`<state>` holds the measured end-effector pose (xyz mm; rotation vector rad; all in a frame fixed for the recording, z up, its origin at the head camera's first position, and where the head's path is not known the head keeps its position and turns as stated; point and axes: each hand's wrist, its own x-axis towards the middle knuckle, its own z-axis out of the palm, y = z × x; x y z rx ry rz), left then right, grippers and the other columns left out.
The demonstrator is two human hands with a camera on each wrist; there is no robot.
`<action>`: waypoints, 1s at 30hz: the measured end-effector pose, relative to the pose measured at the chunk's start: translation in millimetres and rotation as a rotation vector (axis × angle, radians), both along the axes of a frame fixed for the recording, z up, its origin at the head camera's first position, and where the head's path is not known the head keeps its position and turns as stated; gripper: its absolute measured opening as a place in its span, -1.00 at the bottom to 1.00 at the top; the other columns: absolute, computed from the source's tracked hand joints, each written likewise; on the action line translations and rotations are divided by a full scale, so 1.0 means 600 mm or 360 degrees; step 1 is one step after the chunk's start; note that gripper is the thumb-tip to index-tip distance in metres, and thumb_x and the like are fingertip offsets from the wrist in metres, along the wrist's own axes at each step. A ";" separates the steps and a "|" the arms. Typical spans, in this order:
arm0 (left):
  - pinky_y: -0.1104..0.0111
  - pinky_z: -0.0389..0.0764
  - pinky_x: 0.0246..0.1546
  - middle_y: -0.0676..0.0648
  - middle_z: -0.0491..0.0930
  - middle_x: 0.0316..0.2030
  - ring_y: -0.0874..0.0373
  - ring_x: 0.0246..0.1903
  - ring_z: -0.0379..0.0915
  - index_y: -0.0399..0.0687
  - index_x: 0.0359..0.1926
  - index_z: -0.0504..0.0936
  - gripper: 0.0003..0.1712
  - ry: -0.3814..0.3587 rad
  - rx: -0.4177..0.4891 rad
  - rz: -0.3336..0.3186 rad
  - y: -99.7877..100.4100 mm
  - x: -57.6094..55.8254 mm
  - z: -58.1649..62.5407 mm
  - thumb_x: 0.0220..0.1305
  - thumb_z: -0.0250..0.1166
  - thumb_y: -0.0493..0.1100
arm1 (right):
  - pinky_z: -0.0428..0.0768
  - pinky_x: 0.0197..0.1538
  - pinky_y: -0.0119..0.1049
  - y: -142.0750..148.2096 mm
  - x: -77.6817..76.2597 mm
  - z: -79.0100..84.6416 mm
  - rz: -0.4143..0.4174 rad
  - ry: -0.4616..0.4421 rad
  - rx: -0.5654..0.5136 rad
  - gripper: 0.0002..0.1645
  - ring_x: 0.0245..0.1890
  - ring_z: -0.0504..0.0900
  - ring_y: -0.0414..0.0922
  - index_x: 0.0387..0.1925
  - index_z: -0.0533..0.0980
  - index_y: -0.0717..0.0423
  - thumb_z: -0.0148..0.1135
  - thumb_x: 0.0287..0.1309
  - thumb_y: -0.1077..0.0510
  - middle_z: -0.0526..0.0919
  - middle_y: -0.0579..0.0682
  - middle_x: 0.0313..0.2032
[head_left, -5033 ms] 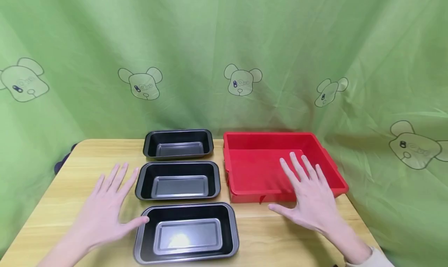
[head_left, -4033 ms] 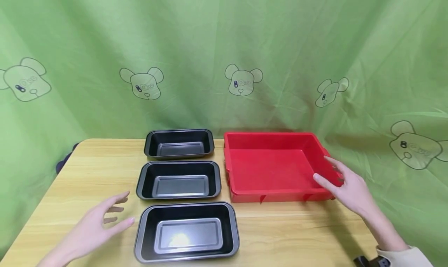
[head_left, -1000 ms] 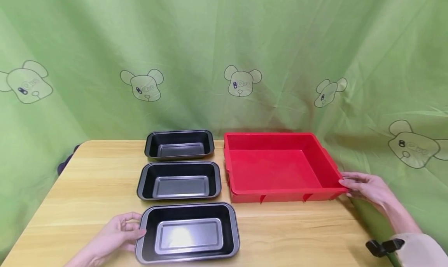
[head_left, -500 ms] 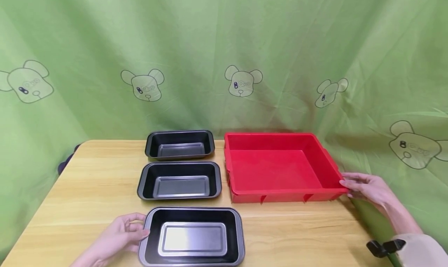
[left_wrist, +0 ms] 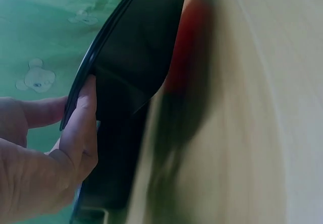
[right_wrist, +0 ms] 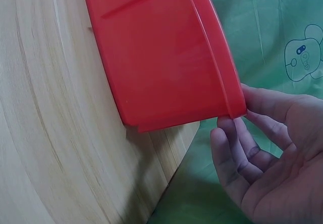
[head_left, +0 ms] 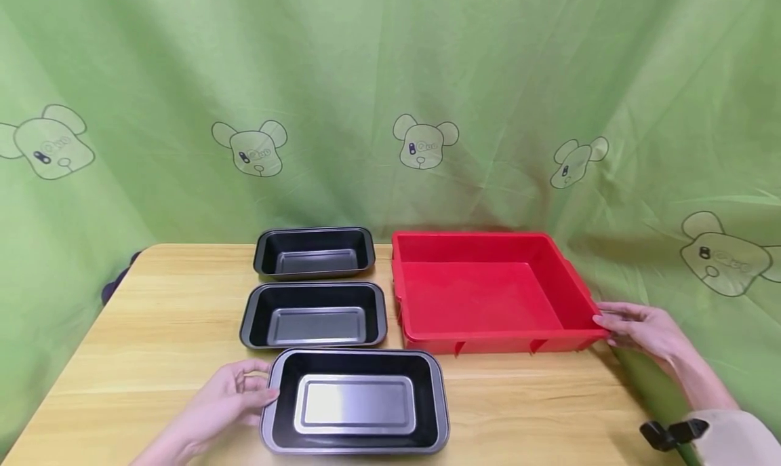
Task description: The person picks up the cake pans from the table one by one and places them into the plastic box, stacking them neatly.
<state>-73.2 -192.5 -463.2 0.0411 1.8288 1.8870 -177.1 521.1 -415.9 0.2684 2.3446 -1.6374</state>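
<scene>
In the head view, my left hand (head_left: 228, 401) pinches the left rim of the nearest black loaf pan (head_left: 356, 403), thumb on top and fingers under. The left wrist view shows this loaf pan (left_wrist: 144, 47) lifted off the wooden table, its underside facing the camera. My right hand (head_left: 647, 330) grips the near right corner of a red plastic tray (head_left: 482, 296). Seen from the right wrist, the thumb of that hand (right_wrist: 282, 158) lies over the tray's rim and the fingers curl beneath it. The tray (right_wrist: 156, 57) rests on the table.
Two more black loaf pans, a middle one (head_left: 317, 325) and a far one (head_left: 315, 261), stand in a row behind the lifted pan. The wooden table (head_left: 134, 330) ends at a green curtain (head_left: 342, 113) with bear prints. A dark object (head_left: 112, 288) shows past the left edge.
Both hands went from spread above the table to holding the pan and tray rims. Over the last half second the nearest pan rose and shifted right with my left hand; the right hand stayed put.
</scene>
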 end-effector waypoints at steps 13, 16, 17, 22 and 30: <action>0.29 0.87 -0.29 0.05 0.74 -0.25 0.24 -0.32 0.72 -0.51 0.33 0.27 -0.36 0.0061 -0.0001 0.0080 0.044 -0.024 0.041 0.38 0.34 -0.33 | 0.85 -0.17 -0.33 -0.001 0.001 0.001 -0.0012 -0.0020 0.0003 -0.59 -0.30 0.82 -0.27 -0.16 0.72 -0.52 0.36 0.40 0.23 0.85 -0.32 -0.23; 0.31 0.87 -0.29 0.06 0.73 -0.25 0.27 -0.34 0.71 -0.54 0.34 0.25 -0.34 0.0082 0.0026 0.0080 0.054 -0.031 0.052 0.39 0.34 -0.34 | 0.85 -0.18 -0.33 -0.002 0.002 0.002 -0.0013 -0.0012 -0.0009 -0.58 -0.31 0.82 -0.27 -0.16 0.73 -0.51 0.35 0.40 0.23 0.86 -0.31 -0.24; 0.32 0.86 -0.30 0.07 0.74 -0.26 0.27 -0.35 0.71 -0.55 0.34 0.25 -0.34 0.0089 0.0031 0.0076 0.057 -0.032 0.055 0.38 0.34 -0.34 | 0.85 -0.19 -0.33 -0.002 0.002 0.002 -0.0013 -0.0009 -0.0009 -0.58 -0.31 0.82 -0.28 -0.17 0.73 -0.51 0.35 0.40 0.23 0.86 -0.31 -0.24; 0.35 0.85 -0.34 0.10 0.70 -0.32 0.27 -0.37 0.72 -0.57 0.35 0.24 -0.31 0.0091 0.0030 0.0075 0.072 -0.042 0.071 0.35 0.35 -0.36 | 0.85 -0.19 -0.33 -0.003 0.002 0.002 -0.0011 -0.0002 0.0003 -0.58 -0.31 0.82 -0.27 -0.17 0.73 -0.52 0.35 0.40 0.23 0.86 -0.31 -0.24; 0.38 0.84 -0.37 0.09 0.71 -0.33 0.29 -0.38 0.71 -0.52 0.32 0.30 -0.38 0.0138 0.0044 0.0064 0.096 -0.058 0.095 0.36 0.35 -0.38 | 0.85 -0.18 -0.33 -0.003 0.002 0.001 -0.0008 -0.0013 0.0012 -0.57 -0.31 0.82 -0.27 -0.17 0.71 -0.53 0.34 0.41 0.23 0.85 -0.32 -0.24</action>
